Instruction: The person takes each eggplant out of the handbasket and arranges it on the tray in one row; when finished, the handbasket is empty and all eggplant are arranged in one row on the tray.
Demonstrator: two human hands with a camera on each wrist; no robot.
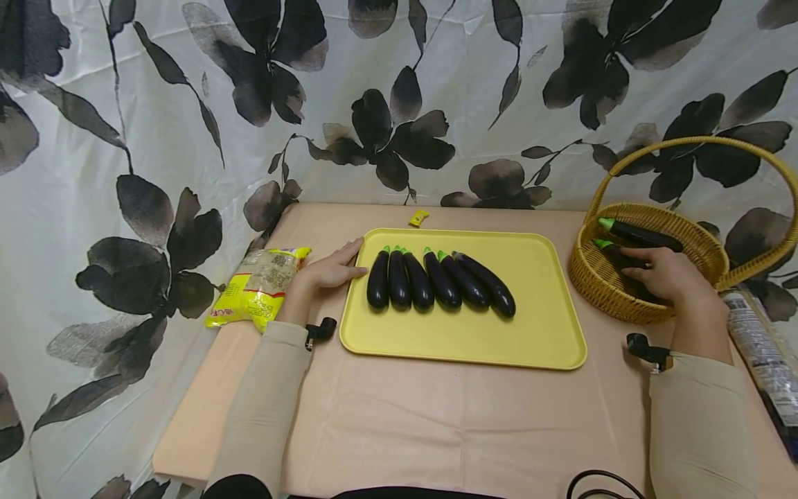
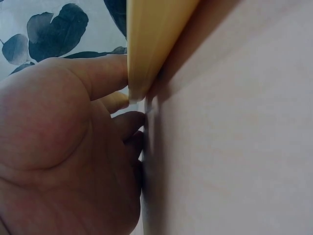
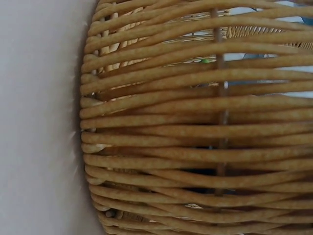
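Observation:
Several dark purple eggplants [image 1: 447, 283] lie side by side on a yellow tray [image 1: 542, 326], green stem ends toward the back. My left hand [image 1: 332, 269] is at the tray's left edge, fingers extended. In the left wrist view its thumb touches the side of the tray [image 2: 151, 44], and its other fingers reach down by the table. At the right stands a wicker basket [image 1: 614, 298]. My right hand [image 1: 676, 277] reaches inside it and grips an eggplant [image 1: 614, 255], partly covering it. Another eggplant [image 1: 642, 234] lies behind. In the right wrist view, basket weave [image 3: 195, 117] hides the hand.
A yellow packaged bag [image 1: 258, 287] lies beside my left forearm. Behind the tray is a small yellow packet [image 1: 418, 218]. The basket's tall handle [image 1: 704, 141] arches over its opening. A silvery package [image 1: 763, 346] lies along the right side, and a black cable [image 1: 601, 475] at the front edge.

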